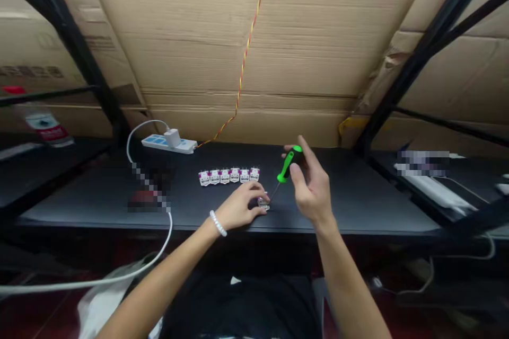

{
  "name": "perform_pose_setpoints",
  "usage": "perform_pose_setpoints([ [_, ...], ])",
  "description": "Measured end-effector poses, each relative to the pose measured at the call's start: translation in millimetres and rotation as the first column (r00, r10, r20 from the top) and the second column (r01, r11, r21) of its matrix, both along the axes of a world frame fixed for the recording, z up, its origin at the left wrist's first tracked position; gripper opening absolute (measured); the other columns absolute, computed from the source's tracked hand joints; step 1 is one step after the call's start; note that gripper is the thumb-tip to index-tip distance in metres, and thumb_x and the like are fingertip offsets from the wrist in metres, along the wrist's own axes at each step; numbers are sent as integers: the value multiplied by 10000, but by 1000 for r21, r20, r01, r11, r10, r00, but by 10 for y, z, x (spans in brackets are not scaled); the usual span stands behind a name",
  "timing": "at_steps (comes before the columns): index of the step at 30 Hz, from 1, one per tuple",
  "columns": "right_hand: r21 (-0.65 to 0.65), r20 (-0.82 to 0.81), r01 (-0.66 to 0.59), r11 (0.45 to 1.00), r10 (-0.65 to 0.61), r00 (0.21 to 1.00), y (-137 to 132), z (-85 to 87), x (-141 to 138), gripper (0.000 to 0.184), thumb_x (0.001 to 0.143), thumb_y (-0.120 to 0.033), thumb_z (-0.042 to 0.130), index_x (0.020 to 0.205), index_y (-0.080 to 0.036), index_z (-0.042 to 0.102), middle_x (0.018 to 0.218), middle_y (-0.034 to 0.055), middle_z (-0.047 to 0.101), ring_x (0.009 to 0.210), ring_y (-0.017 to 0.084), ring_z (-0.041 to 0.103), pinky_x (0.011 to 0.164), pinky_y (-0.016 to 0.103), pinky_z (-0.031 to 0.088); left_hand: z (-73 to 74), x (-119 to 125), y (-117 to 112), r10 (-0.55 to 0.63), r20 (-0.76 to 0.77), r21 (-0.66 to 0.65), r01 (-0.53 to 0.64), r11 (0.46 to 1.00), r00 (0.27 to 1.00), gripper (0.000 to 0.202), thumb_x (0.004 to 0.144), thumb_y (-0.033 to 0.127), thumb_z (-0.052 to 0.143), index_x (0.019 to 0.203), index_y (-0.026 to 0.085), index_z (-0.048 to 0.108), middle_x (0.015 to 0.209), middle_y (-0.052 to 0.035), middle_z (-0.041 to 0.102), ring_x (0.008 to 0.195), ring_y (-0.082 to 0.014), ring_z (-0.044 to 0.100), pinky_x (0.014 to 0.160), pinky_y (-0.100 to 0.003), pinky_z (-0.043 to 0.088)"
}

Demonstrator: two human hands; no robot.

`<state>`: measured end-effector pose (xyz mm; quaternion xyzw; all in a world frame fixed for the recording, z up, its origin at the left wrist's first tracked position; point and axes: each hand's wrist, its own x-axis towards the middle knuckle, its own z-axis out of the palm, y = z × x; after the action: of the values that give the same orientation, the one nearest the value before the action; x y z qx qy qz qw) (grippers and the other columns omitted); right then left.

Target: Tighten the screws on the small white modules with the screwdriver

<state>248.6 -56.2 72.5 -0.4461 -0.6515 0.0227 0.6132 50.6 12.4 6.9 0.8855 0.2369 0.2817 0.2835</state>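
Observation:
My left hand (243, 205), with a beaded bracelet at the wrist, pinches a small white and purple part (263, 203) against the black tabletop between thumb and fingers. My right hand (312, 185) holds a green and black screwdriver (287, 167) by its handle, index finger raised. The thin shaft slants down to the left, and its tip meets or nearly meets the part; contact is hard to tell. Just beyond my left hand, several similar white and purple parts (225, 176) stand in a row.
A white power strip (159, 142) with a plugged-in charger (172, 137) lies at the back left. Its white cable (170, 228) loops over the front edge. Black shelf posts (401, 85) frame both sides, with cardboard (191, 26) behind. A bottle (50, 126) stands far left.

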Motion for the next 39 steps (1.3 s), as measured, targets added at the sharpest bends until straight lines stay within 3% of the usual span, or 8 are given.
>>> perform_pose_setpoints([
  [6,66,3,142,988,-143,990,-23,32,-36,501,969,-376,745,1454,-276,664,1219,98,679,1012,254,698,934,463,637,16,-3,-7,3,-3,-5,-3,1000,1000,167,885,170,843,1041,214,806,1226,-92,675,1201,-279,658,1141,-448,519],
  [12,15,-32,-18,1000,19,999,28,-55,-2,569,1095,-313,519,1660,-311,449,1364,121,688,1148,266,742,1008,488,646,7,0,0,-1,5,-1,1,1000,1000,154,893,178,838,1039,220,812,1208,-89,675,1183,-272,662,1139,-445,523],
  [17,11,-35,-82,997,82,996,1,-44,0,561,1119,-335,434,1678,-302,411,1405,136,689,1153,272,763,988,498,662,-12,-1,10,-3,18,-20,4,1000,1000,153,890,177,839,1034,227,819,1217,-88,674,1199,-273,664,1151,-450,523],
  [19,32,-15,-71,997,71,997,-28,0,-17,522,1103,-355,476,1622,-298,495,1396,134,682,1187,280,743,994,493,656,-15,0,10,1,14,-26,-1,1000,1000,159,881,166,847,1026,226,820,1217,-89,672,1208,-277,661,1159,-456,516],
  [24,118,41,141,983,-147,988,-65,69,-44,448,950,-376,776,1388,-310,710,1207,93,678,1071,271,692,943,468,638,-9,4,3,16,6,-35,-16,999,1000,161,876,163,856,1023,218,819,1225,-92,667,1215,-281,655,1162,-464,512],
  [29,45,14,-48,998,48,999,-67,42,-31,514,1079,-280,513,1592,-309,528,1370,112,702,1194,280,719,1033,502,624,1,3,-1,4,6,-27,-4,1000,1000,156,883,147,839,1020,219,819,1215,-86,668,1190,-269,665,1145,-451,524],
  [35,136,13,93,986,-96,995,-53,47,-55,427,946,-313,794,1368,-315,731,1264,99,647,1123,268,684,969,466,631,-10,1,9,4,3,-19,-4,1000,1000,166,878,162,861,1029,217,820,1225,-92,660,1212,-277,655,1157,-455,513],
  [39,109,-21,-58,992,60,998,-52,44,-44,484,1038,-264,630,1519,-326,629,1358,105,675,1247,284,691,1107,522,582,-18,0,11,-7,7,-9,7,1000,1000,168,887,151,850,1034,224,819,1212,-82,661,1194,-268,655,1146,-451,517],
])
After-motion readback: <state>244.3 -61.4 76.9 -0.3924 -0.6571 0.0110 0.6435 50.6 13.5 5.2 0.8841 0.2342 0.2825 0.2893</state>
